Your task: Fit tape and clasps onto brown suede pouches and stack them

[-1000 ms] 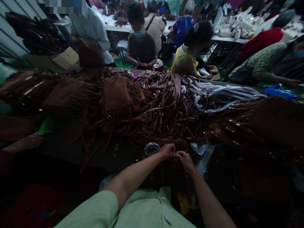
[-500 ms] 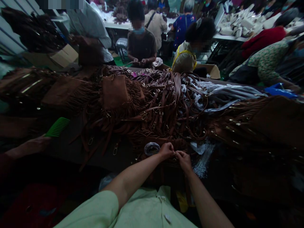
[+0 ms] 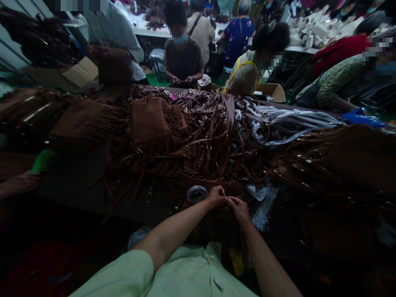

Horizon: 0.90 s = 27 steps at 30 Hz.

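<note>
My left hand (image 3: 217, 196) and my right hand (image 3: 238, 208) meet at the table's near side, fingertips pinched together and almost touching. Whatever lies between them is too small and dark to make out. Just beyond is a brown fringed bag (image 3: 213, 186), partly covered by my hands. A wrapped ring-shaped roll (image 3: 197, 194) sits beside my left wrist. Right of my right hand lies a bundle of thin clear plastic strands (image 3: 262, 212) with a pale piece of plastic at its top. Brown straps with metal clasps (image 3: 213, 136) are heaped farther back.
At the left, a co-worker's hand (image 3: 20, 184) holds a green comb (image 3: 42, 161). Brown fringed bags (image 3: 148, 121) lie left of the straps, with another pile (image 3: 355, 161) at the right. Grey plastic-wrapped straps (image 3: 297, 117) stretch behind. Several people work across the table.
The co-worker's hand with the green comb has moved left. Across the table, a person in a yellow-strapped apron has shifted right. My hands stay pinched in nearly the same place.
</note>
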{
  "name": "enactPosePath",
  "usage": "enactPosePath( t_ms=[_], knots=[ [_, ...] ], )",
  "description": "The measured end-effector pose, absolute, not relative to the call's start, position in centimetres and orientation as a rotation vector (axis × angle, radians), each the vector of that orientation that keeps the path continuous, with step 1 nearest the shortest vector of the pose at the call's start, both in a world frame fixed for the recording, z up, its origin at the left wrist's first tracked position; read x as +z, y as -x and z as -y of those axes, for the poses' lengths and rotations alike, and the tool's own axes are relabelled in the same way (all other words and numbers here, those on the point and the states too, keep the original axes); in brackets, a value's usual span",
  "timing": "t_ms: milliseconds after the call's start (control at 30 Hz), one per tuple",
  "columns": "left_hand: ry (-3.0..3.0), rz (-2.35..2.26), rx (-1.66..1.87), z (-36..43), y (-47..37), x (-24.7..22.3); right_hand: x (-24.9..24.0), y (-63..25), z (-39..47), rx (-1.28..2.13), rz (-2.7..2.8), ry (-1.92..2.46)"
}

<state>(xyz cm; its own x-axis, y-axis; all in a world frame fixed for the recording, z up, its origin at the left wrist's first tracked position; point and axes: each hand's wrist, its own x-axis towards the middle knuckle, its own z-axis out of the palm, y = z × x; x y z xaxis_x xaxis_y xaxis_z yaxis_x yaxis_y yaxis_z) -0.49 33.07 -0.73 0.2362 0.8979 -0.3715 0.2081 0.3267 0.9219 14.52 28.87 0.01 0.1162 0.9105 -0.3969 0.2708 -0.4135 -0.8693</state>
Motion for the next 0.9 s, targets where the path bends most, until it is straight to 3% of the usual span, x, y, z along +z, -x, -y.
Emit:
enactPosePath(
  t_ms=[267,500,900],
  knots=[
    [-1.233,-1.240,0.692,-33.0,0.8,-0.7,0.8,-14.8,-29.1,1.183,1.322,1.933],
    [-1.263,-1.234,0.652,-32.8,0.8,-0.8,1.2,-15.2,-29.0,1.275,1.340,1.792],
    [-1.040,-1.179,0.524,-32.9,0.8,-1.6,1.9,-14.9,-28.4,1.063,1.662,1.728]
  ],
)
